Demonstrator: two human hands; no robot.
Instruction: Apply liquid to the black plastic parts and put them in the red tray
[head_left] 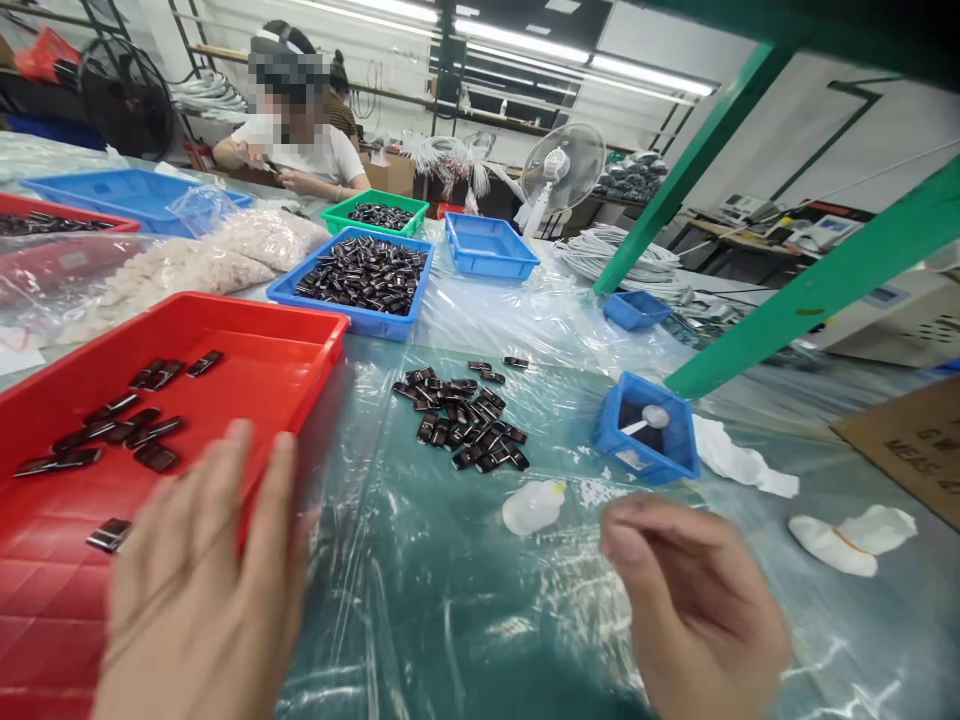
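Head: sheeted tbl, fan behind; L fingers released nr red tray; R fingers curled, grip unclear.

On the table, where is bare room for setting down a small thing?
Bare: the tabletop between the left hand and right hand, nearer than the white bottle; also the strip between the red tray and black pieces. Crowded: far left, with bags and filled blue tray.

Cannot see all of the left grip, blurred and cut off by the bottom edge, nor the red tray behind it and past the left edge. Cannot make out the curled right grip's wrist. Cannot read the carton's cropped lettering whole.
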